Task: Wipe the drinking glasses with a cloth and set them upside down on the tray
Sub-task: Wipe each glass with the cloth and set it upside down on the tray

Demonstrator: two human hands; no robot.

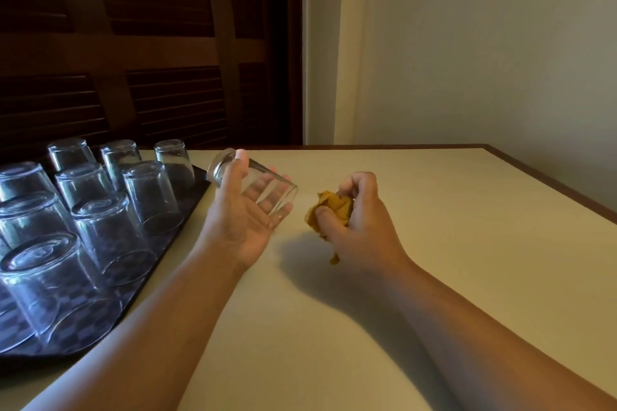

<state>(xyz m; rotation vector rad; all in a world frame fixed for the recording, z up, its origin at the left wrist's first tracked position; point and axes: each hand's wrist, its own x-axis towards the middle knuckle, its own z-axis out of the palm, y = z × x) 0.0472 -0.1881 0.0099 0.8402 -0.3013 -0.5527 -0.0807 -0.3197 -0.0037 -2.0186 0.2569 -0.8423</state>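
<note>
Left hand: the left hand (243,217) is palm up above the table, thumb (241,157) hooked over the top of a drinking glass (267,192) and the fingers curled beneath it. You can see them right through the clear wall, so that is a firm grip.
Drinking glass: off the table and tipped well over on its side, thick base pointing up and away to the left, open mouth facing down and right. It sits just beside the tray's far right corner, and I can't tell whether the base touches it.
Right hand: the right hand (360,220) is balled up tight, fingers and thumb clenched round a mustard cloth (335,205).
Mustard cloth: bunched in that fist, a wad poking out towards the glass and a small tail hanging below the hand. There is a clear gap between cloth and glass.
Tray: a dark checked tray (199,184) on the left side of the table, cut off by the picture's left edge.
Upturned glasses: the upturned glasses (107,230) stand in rows on the tray, mouths down and bases up. I count nine.
Table: a pale beige table (434,243) with a dark brown edge, both forearms stretched out over it.
Background: a dark louvred wooden door (150,43) behind the tray and a plain wall (467,43) to the right.
</note>
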